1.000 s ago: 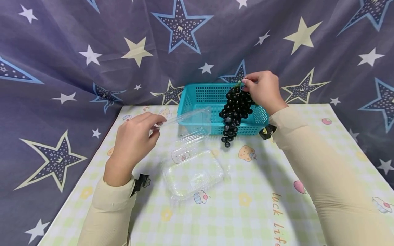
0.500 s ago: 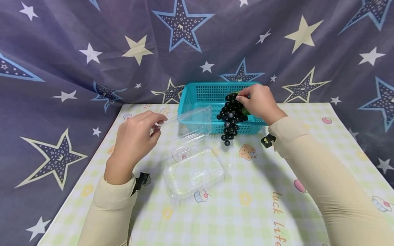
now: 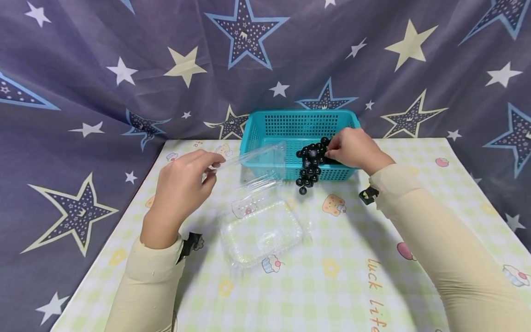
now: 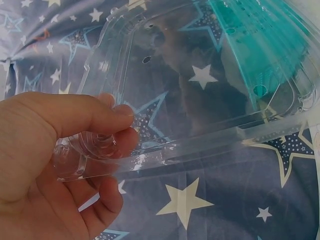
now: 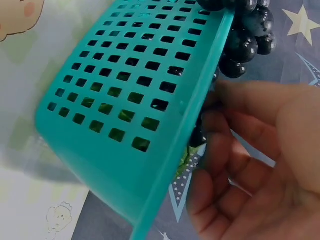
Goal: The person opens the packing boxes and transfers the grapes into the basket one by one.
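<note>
My left hand (image 3: pixel 182 191) pinches the corner of the raised lid of a clear plastic clamshell box (image 3: pixel 261 235), whose base lies flat on the table. In the left wrist view, thumb and forefinger grip the transparent lid's (image 4: pixel 200 132) rim. At the basket's front rim, my right hand (image 3: pixel 354 150) holds a bunch of black grapes (image 3: pixel 309 168). Part of the bunch hangs over the rim outside; the rest dips into the teal basket (image 3: pixel 269 121). The right wrist view shows my right hand's fingers (image 5: pixel 245 105) curled by the grapes (image 5: pixel 242 45), with green leaf partly hidden behind the basket wall.
The basket stands at the back of the table, close to the starry curtain (image 3: pixel 186 101). A checked tablecloth (image 3: pixel 298 299) with printed cakes and bears covers the table. The lid leans up between the left hand and the basket's front left.
My right hand has lowered the grape bunch toward and partly into the basket, shifting slightly left, then back right. The left hand and the plastic box stay in place.
</note>
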`<control>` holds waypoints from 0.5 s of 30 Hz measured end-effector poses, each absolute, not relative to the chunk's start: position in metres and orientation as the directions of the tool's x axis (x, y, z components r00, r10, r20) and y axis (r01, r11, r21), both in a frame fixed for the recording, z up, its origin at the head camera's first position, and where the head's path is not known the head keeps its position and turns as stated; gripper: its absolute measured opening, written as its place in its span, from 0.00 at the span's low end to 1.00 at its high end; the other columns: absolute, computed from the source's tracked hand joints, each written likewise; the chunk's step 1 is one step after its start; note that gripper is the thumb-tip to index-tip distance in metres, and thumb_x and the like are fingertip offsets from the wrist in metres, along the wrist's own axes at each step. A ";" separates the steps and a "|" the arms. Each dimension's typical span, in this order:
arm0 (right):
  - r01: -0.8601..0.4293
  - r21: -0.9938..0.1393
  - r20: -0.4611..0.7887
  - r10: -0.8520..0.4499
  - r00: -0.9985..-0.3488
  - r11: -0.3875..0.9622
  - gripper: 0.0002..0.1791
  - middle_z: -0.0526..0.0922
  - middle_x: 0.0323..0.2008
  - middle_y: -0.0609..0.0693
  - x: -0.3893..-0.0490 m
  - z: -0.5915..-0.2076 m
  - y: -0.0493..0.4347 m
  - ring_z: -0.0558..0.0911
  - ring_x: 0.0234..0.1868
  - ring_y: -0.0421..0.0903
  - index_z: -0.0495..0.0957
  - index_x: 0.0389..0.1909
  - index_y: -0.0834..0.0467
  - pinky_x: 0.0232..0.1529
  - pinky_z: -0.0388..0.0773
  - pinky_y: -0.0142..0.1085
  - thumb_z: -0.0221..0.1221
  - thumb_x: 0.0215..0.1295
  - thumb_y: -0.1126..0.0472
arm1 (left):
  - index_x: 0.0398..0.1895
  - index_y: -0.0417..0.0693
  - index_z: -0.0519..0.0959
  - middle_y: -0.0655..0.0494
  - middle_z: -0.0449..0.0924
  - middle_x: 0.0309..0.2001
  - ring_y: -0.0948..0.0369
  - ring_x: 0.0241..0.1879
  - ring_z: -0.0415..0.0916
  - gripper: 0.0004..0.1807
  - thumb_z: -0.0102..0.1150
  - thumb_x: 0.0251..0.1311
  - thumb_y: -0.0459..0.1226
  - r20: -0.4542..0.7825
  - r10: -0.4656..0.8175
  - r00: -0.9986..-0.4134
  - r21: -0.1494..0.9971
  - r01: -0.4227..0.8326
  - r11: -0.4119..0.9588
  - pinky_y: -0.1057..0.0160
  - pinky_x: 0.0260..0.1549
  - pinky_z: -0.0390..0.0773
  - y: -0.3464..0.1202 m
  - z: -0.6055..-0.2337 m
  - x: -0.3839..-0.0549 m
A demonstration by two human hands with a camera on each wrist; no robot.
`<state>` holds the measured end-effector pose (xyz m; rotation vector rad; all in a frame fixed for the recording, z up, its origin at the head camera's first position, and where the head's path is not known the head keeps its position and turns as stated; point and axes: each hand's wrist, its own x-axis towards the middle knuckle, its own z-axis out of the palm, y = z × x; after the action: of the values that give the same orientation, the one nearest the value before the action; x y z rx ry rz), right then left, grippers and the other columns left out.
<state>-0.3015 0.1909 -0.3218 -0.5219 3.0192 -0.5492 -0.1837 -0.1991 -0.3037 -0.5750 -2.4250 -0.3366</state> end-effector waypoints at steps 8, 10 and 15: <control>-0.358 -0.425 -0.083 -0.429 -0.899 0.831 0.21 0.86 0.35 0.51 -0.292 -0.319 0.191 0.79 0.32 0.48 0.82 0.56 0.56 0.41 0.76 0.45 0.70 0.62 0.55 | 0.43 0.56 0.87 0.61 0.86 0.35 0.62 0.34 0.83 0.18 0.60 0.56 0.26 0.624 0.321 -0.712 0.097 0.479 0.873 0.54 0.27 0.79 -0.199 -0.303 -0.184; -0.361 -0.404 -0.093 -0.431 -0.898 0.840 0.29 0.83 0.37 0.52 -0.289 -0.322 0.188 0.79 0.34 0.49 0.78 0.58 0.56 0.43 0.76 0.45 0.74 0.58 0.51 | 0.43 0.56 0.87 0.61 0.86 0.35 0.61 0.34 0.83 0.18 0.60 0.55 0.26 0.625 0.321 -0.712 0.094 0.476 0.874 0.54 0.27 0.79 -0.199 -0.303 -0.184; -0.349 -0.308 -0.061 -0.385 -0.921 0.885 0.42 0.79 0.37 0.52 -0.282 -0.332 0.177 0.77 0.36 0.50 0.70 0.57 0.55 0.42 0.75 0.45 0.77 0.49 0.37 | 0.42 0.56 0.87 0.61 0.86 0.35 0.61 0.33 0.83 0.17 0.60 0.56 0.26 0.623 0.319 -0.714 0.090 0.471 0.877 0.53 0.27 0.79 -0.198 -0.303 -0.183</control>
<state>-0.2821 0.1770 -0.3320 -0.5730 2.9325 -0.4450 -0.1832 -0.1985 -0.3029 -0.5688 -2.4225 -0.3227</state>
